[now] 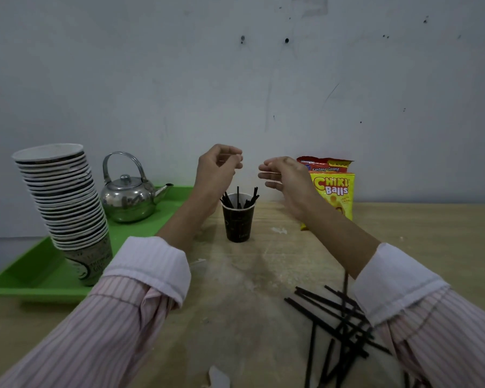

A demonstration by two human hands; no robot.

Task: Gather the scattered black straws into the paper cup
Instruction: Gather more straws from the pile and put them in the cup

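Along the far edge of the wooden surface (235, 317): green tray (39, 275) at the far-left corner, carrying a tall leaning stack of cups (67, 205) and a steel kettle (129, 200). Yellow snack bag (333, 191) stands upright right of centre.

Paper cup (238, 222): dark, upright, middle of the surface toward the far edge. Several black straws (238, 196) stand in it, tips above the rim.

Loose straws (328, 329): a crisscrossed heap by the near-right corner, partly under the right sleeve. Most run diagonally from far-left to near-right; a few point at the near edge. The heap lies well apart from the cup, on its near-right side.

Left hand (217, 166): raised just above and left of the cup, fingers loosely curled toward the thumb; grip empty as far as can be seen.

Right hand (284, 175): raised above and right of the cup, fingers relaxed and pointing left; grip slack, holding nothing.

Judgement: task partly done. The next pick means drawing back toward the near-right corner. The right hand is nearer the heap, and a pinch across a diagonal straw would suit.
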